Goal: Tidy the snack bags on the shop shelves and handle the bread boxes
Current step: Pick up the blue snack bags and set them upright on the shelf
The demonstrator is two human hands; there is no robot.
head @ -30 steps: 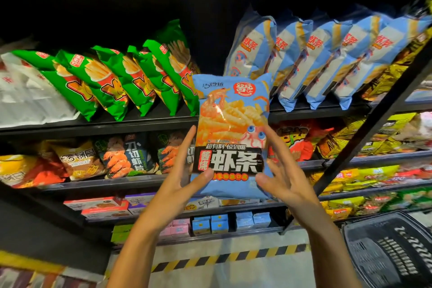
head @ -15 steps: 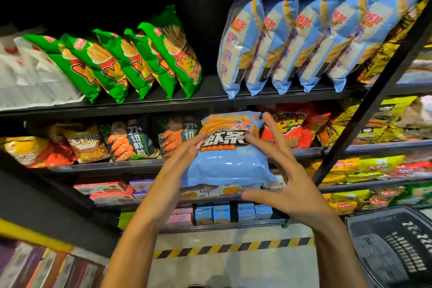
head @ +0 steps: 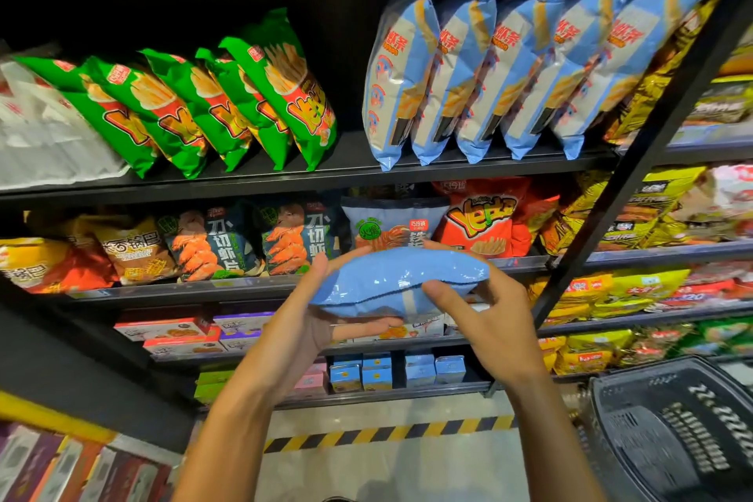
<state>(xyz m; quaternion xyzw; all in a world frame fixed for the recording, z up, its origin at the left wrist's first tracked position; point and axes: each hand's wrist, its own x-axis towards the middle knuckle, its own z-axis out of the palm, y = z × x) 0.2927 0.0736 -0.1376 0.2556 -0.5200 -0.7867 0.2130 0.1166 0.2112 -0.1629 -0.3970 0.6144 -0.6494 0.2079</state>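
Centre of the frame, a snack bag [head: 397,279] lies flat between two hands: the left hand [head: 313,322] under its left end, the right hand [head: 489,318] at its right end. Behind it runs the second shelf [head: 183,289], packed edge to edge with bags. Above, on the top shelf [head: 285,181], a leaning row of fry bags [head: 212,110] sits left of centre, and a row of shrimp-stick bags [head: 509,73] stands right of centre, a gap between the two rows. Below the hands, boxes [head: 183,336] lie on a lower shelf, small cartons [head: 397,373] beneath those. Lower right corner, a basket [head: 672,432]. A striped floor line [head: 387,436] runs along the bottom centre.
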